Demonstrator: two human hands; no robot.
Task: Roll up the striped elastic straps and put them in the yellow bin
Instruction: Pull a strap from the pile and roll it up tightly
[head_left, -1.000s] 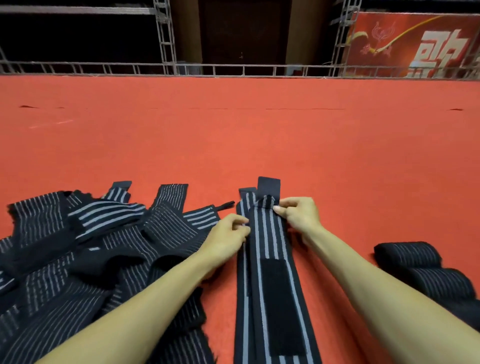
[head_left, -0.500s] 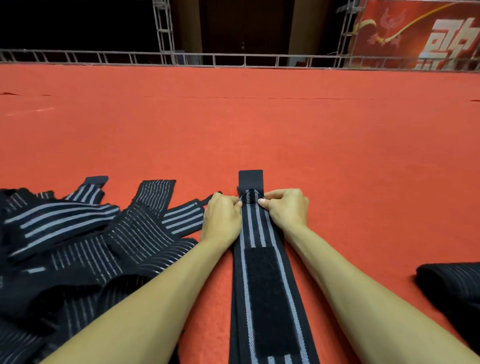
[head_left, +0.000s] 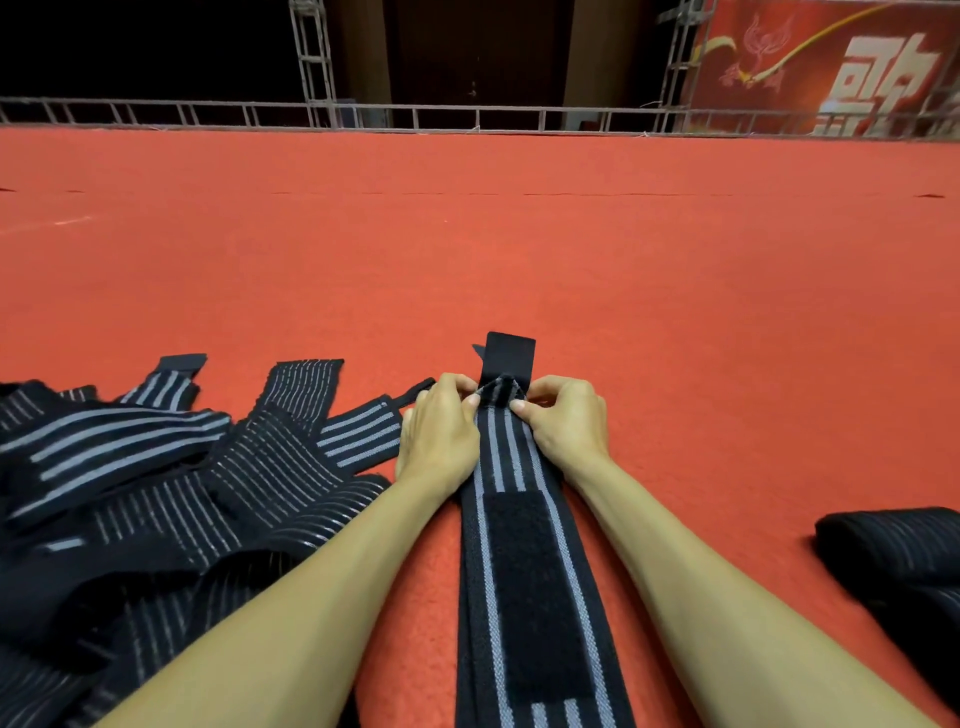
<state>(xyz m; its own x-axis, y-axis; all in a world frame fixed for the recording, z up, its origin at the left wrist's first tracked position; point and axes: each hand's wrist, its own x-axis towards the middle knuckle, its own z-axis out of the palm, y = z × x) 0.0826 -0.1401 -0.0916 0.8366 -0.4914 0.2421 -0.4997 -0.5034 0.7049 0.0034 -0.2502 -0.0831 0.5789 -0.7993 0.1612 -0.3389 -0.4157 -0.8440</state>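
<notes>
Striped elastic strap (head_left: 501, 457), black with grey stripes, lying flat on the red carpet (head_left: 519, 260), running from the near edge of view away between the two forearms; black hook-and-loop patch (head_left: 524, 582) on its upper face, nearer half; left hand (head_left: 439, 431) at the strap's left edge near the far end, fingers curled, pinching the fabric; right hand (head_left: 563, 423) opposite at the right edge, likewise curled and pinching; stripes gathered to a small peak between the fingertips (fold or first turn, cannot tell which); plain black tab (head_left: 509, 356) lying just beyond the hands; loose pile of similar straps (head_left: 156, 493) to the left, overlapping, just beside the left forearm; dark rounded bundle of straps (head_left: 893, 561) to the right, well apart from the right forearm; metal truss railing (head_left: 467, 117) along the carpet's far edge; red banner (head_left: 831, 67) with pale characters, far right.
</notes>
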